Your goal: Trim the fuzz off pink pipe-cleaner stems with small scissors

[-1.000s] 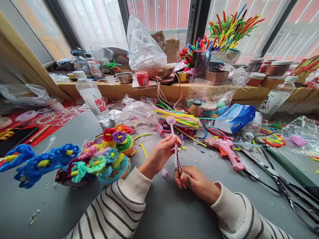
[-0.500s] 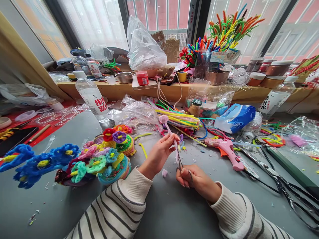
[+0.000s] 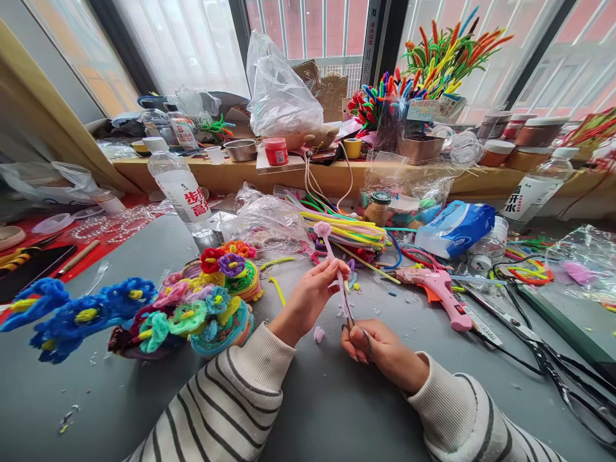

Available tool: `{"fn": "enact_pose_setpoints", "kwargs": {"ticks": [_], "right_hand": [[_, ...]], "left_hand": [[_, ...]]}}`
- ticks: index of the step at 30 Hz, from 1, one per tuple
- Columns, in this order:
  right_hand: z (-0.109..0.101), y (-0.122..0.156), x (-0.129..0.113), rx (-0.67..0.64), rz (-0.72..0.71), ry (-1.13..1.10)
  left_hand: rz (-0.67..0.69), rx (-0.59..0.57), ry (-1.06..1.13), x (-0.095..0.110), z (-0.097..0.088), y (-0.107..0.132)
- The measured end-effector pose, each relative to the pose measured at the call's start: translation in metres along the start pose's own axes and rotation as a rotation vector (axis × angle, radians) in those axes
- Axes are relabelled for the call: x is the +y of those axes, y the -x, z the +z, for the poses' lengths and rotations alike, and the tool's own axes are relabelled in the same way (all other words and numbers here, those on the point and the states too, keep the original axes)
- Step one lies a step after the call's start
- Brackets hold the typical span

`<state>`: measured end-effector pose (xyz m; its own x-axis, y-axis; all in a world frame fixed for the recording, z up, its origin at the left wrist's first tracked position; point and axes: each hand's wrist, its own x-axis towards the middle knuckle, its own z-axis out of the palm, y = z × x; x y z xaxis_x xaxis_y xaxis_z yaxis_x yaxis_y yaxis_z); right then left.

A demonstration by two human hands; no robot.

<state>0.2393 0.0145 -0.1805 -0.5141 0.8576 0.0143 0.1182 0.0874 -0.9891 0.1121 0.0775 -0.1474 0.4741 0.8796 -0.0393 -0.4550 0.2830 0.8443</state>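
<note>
Between the fingertips of my left hand [image 3: 312,295] is a pale pink pipe cleaner [image 3: 326,242] with a fluffy knob at its upper end. Its lower end hangs below the fingers. My right hand [image 3: 373,350] is closed around the handles of small scissors [image 3: 350,321], their blades pointing up against the pipe cleaner's lower end. Whether the blades touch together is too small to tell. A pink scrap of fluff [image 3: 318,334] lies on the grey table [image 3: 317,410] beneath the hands. Colourful pipe-cleaner flowers [image 3: 187,317] stand left of my left hand.
On the right lie a pink glue gun [image 3: 445,296], large black-handled scissors [image 3: 543,353] and a blue tissue pack [image 3: 455,228]. A bundle of pipe cleaners [image 3: 351,231] and a plastic bag [image 3: 267,221] sit beyond my hands. A water bottle [image 3: 178,186] stands at back left.
Both hands keep nearly the same places and grips. The pink knob has shifted slightly to the right, and the whole view has moved a little.
</note>
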Motion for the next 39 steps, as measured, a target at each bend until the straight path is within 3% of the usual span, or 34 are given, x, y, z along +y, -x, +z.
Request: {"fn": "enact_pose_setpoints", "kwargs": {"ticks": [9, 18, 26, 39], "right_hand": [[-0.0011, -0.0007, -0.0009, 0.097, 0.06, 0.087], [-0.0006, 0.0015, -0.0058, -0.042, -0.019, 0.11], [-0.0006, 0.0005, -0.0047, -0.001, -0.041, 0.15], [-0.0015, -0.001, -0.0035, 0.113, 0.018, 0.205]], "left_hand": [[0.033, 0.046, 0.057, 0.0006, -0.0019, -0.0004], [0.029, -0.012, 0.069, 0.002, -0.0018, 0.0003], [-0.055, -0.085, -0.021, 0.0013, 0.0016, 0.0024], [0.052, 0.006, -0.009, 0.003, 0.0034, 0.0009]]}}
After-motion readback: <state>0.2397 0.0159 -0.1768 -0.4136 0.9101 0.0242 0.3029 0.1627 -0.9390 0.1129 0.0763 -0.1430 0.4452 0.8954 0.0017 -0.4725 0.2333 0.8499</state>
